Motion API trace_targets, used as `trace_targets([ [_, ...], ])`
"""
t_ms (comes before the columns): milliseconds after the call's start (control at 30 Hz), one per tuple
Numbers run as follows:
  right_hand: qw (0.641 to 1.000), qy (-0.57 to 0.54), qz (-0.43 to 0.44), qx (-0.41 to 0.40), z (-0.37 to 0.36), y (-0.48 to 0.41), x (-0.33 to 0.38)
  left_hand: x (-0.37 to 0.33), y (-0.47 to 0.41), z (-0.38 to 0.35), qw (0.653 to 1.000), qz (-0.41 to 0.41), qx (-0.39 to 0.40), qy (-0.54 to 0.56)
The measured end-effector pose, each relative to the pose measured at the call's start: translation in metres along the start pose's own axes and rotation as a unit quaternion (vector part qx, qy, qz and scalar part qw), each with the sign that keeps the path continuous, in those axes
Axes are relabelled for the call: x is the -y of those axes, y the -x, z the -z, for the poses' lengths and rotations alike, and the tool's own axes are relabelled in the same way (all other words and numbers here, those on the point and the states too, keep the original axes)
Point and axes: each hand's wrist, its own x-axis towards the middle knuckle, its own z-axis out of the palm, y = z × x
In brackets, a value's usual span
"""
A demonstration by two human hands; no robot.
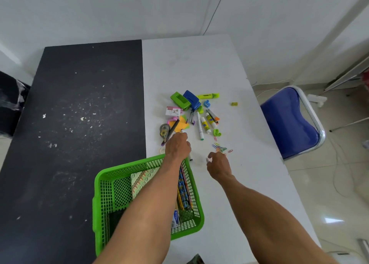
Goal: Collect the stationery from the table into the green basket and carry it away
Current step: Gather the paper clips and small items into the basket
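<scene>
Head view: collecting is midway. The basket (99, 204) sits at the near table edge, partly filled. Most stationery (191, 99) lies just beyond it. The left hand (177, 146) curls round a white marker (190, 157) — next, drop it in. The right hand (218, 165) reaches the clips (220, 149) — I cannot tell its grip.

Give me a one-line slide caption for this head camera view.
Left hand grips a marker beyond the green basket while the right hand reaches for paper clips on the white table.
</scene>
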Motion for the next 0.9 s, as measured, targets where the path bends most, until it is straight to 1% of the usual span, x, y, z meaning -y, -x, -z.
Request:
trace_targets([
  [200, 1.0, 0.01, -0.005, -0.002, -0.01, -0.017, -0.001, 0.005, -0.017, -0.012, 1.0, 0.004, 0.023, -0.011],
  [300, 0.999, 0.036, -0.003, -0.013, -0.016, -0.02, 0.0, 0.011, -0.021, -0.016, 0.999, 0.012, 0.032, -0.02],
  [433, 0.995, 0.093, -0.002, -0.022, -0.019, -0.019, 0.004, 0.015, -0.024, -0.016, 0.999, 0.021, 0.022, -0.016],
  [600, 0.992, 0.126, 0.006, -0.015, -0.018, -0.021, 0.005, 0.014, -0.022, -0.01, 1.0, 0.025, -0.001, -0.015],
  [700, 0.994, 0.105, 0.001, -0.015, -0.018, -0.016, 0.0, 0.014, -0.016, -0.006, 1.0, 0.024, -0.015, -0.01],
  [833, 0.998, 0.037, -0.039, -0.017, -0.013, -0.006, -0.003, 0.014, -0.002, 0.001, 0.999, 0.026, -0.034, -0.016],
  [900, 0.999, 0.012, -0.034, -0.01, -0.007, 0.002, -0.001, 0.016, 0.008, 0.004, 0.999, 0.027, -0.043, -0.016],
])
